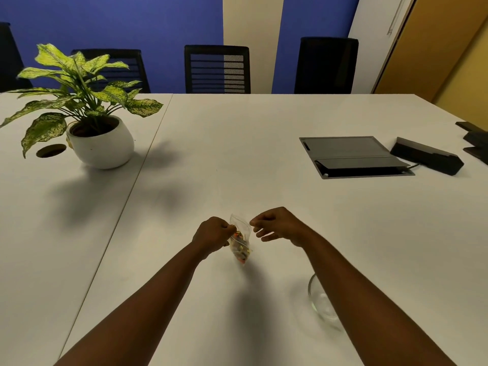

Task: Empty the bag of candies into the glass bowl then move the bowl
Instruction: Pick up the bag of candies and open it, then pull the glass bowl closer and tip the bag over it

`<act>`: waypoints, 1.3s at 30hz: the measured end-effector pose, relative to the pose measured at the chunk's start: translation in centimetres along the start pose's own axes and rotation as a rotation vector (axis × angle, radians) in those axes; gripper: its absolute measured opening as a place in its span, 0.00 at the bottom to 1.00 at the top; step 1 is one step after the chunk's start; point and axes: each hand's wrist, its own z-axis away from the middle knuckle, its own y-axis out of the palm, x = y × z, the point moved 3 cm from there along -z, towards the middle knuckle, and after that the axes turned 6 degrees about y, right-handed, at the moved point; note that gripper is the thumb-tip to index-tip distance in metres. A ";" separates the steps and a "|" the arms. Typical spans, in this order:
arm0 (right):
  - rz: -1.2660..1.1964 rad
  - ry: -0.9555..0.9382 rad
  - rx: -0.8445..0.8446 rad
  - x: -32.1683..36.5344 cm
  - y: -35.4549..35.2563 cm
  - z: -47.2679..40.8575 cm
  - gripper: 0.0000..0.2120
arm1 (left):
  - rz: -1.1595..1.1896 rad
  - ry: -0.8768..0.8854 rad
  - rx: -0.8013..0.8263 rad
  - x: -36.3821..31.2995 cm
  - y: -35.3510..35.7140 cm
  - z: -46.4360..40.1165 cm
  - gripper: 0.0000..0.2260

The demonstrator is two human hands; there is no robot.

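- A white table filled most of the view, with a seam running down its left part
- The left hand was closed, its fingertips pinching one side of a small clear bag of candies near the bag's top
- The bag hung from that pinch above the table, tilted, with the mixed-colour candies gathered in its lower end and its upper part clear and slack
- The right hand was just beside the bag's top edge, thumb and forefinger nearly together at the plastic and the other fingers loosely spread below; whether it actually gripped the bag could not be told
- Both bare forearms reached in from the bottom edge of the view
- The glass bowl stood on the table nearer the person and to the right of the bag, partly hidden under the right forearm; it looked empty in the part that showed
- A potted plant in a round white pot sat at far left, with a round cable hole just beside it
- A dark flip-up panel lay flush in the table at far right, a black box near it
- Three black chairs stood behind the far edge, against a blue and cream wall
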 end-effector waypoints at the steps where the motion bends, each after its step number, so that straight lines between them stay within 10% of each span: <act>1: 0.023 0.020 0.039 -0.4 -0.7 0.1 0.10 | -0.007 -0.006 0.006 0.0 0.0 -0.1 0.13; 12: 1.038 0.522 0.383 -8.8 -5.5 2.4 0.28 | -0.042 -0.020 0.075 0.3 0.7 -0.3 0.15; 39: 0.263 0.375 -0.103 -7.6 -1.8 -0.3 0.12 | -0.019 0.016 -0.052 0.1 -1.6 0.0 0.10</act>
